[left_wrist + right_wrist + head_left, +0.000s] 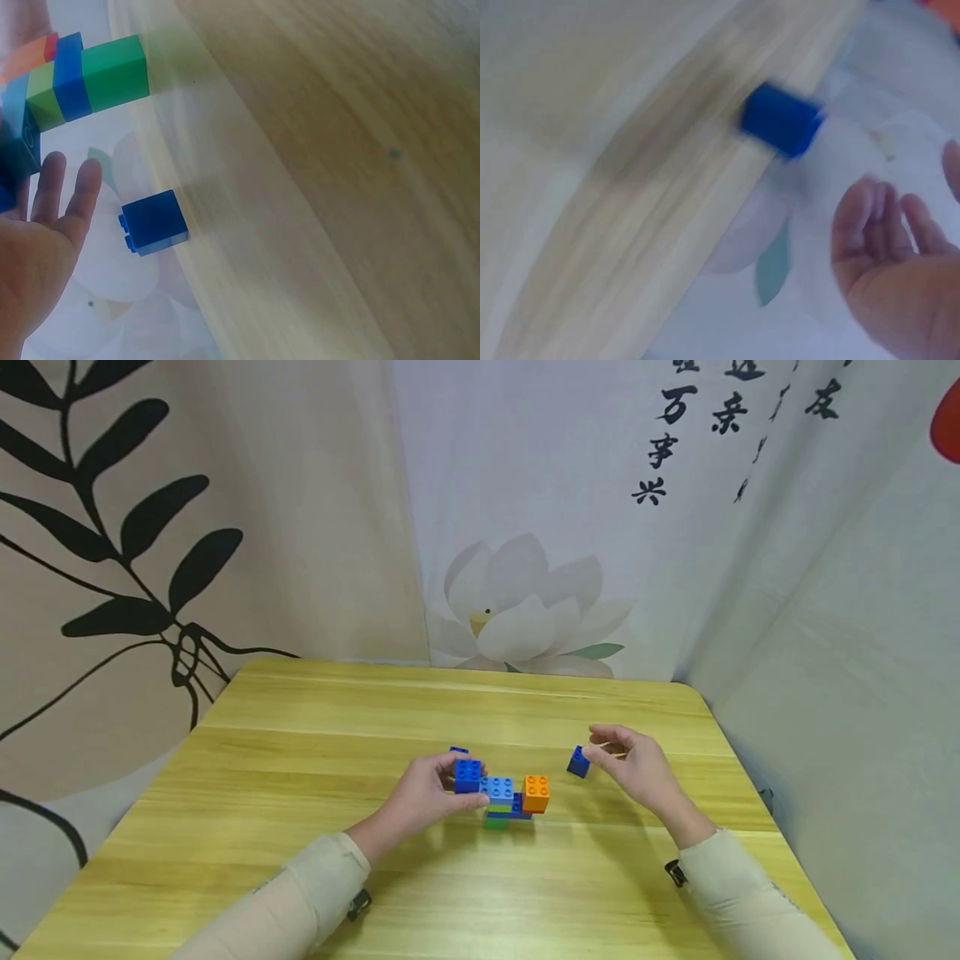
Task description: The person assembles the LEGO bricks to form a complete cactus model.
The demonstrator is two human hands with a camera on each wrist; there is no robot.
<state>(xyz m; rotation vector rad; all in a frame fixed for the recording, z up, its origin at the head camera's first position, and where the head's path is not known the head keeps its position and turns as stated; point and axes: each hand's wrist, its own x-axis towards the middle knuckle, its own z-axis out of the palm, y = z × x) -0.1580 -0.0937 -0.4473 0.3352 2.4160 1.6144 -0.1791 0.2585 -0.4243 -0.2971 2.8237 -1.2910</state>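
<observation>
My left hand (427,793) holds a small build of toy building bricks, thumb at the front and fingers behind. The build has a dark blue brick (468,776) at its left end, a light blue brick (497,789) beside it, an orange brick (536,792) at the right, and a green brick (115,73) at the bottom. A loose blue brick (578,762) sits on the table, with my right hand (637,768) just right of it. In the right wrist view that hand's fingers are loosely bent, apart from the blurred blue brick (780,120).
Another loose blue brick (155,223) stands on the table behind my left hand, mostly hidden in the head view. The wooden table (360,710) ends at printed curtains (322,527) at the back and sides.
</observation>
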